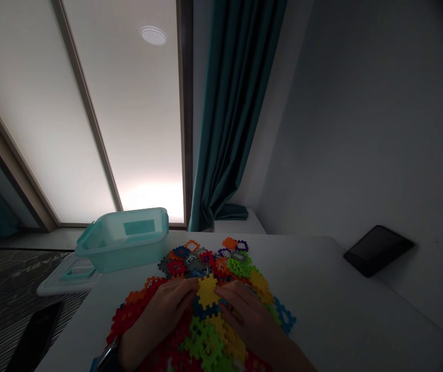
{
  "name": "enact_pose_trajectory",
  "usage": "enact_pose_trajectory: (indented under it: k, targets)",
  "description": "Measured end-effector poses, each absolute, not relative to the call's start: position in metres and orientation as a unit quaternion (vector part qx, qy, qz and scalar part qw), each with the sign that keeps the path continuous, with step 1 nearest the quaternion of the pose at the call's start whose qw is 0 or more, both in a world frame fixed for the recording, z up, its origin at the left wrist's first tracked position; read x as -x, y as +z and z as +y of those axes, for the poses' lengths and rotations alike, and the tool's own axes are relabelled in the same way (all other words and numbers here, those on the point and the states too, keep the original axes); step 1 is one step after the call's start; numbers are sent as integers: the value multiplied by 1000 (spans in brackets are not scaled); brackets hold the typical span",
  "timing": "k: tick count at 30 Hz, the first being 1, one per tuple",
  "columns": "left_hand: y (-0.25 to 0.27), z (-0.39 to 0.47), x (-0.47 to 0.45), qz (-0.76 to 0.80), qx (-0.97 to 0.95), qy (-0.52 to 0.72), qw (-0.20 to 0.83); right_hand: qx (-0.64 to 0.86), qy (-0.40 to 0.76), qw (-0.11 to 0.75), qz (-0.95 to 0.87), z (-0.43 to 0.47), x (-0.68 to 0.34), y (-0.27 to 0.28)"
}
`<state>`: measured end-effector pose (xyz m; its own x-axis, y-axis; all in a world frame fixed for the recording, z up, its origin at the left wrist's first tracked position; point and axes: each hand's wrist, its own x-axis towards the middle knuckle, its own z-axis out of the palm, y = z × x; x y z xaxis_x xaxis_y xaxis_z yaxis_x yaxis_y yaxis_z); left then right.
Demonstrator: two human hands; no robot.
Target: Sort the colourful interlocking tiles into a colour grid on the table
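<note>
Between my two hands is a yellow interlocking plastic tile point(208, 291) with notched edges. My left hand point(170, 305) grips its left edge with the fingertips, and my right hand point(244, 310) pinches its right edge. Beneath and around them spreads a heap of similar tiles: red tiles point(126, 318) on the left, green tiles point(203, 341) in front, and blue tiles point(285, 316) at the right. Behind the yellow tile lie several picture tiles point(194, 261) in grey, red and orange. My hands hide part of the heap.
A translucent teal bin point(128, 263) stands at the back left of the white table point(314, 299), beside its lid point(64, 276). A dark tablet-like device point(378, 250) leans by the wall at right. A black phone-like object point(37, 336) lies at lower left. A teal curtain point(232, 113) hangs behind.
</note>
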<state>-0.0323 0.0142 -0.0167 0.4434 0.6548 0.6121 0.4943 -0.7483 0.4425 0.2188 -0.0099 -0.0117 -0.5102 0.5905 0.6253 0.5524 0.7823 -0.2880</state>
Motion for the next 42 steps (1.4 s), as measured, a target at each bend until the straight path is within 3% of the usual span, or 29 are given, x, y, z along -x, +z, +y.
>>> enact_pose_trajectory:
  k: [14,20,23,28,31,36,39,42]
  targets:
    - [-10,16,31,345,-846,396,95,318,-49,377,-868,-10,-215,-17]
    - [-7,6,19,386,-807,415,166,324,-51,433,-839,-9,-216,-12]
    - [-2,-3,8,395,-771,412,283,369,24,469,-802,-9,-214,-11]
    - [6,-10,-2,354,-663,383,537,449,311,510,-665,-7,-205,-14]
    - [5,-8,-2,330,-618,378,605,441,391,513,-624,-5,-201,-15]
    - [4,-4,1,349,-645,399,550,436,253,494,-709,-7,-207,-13]
    - [9,-5,2,386,-694,398,460,370,165,478,-780,-9,-212,-11]
    - [14,-8,4,425,-738,390,349,343,155,449,-810,-10,-217,-10]
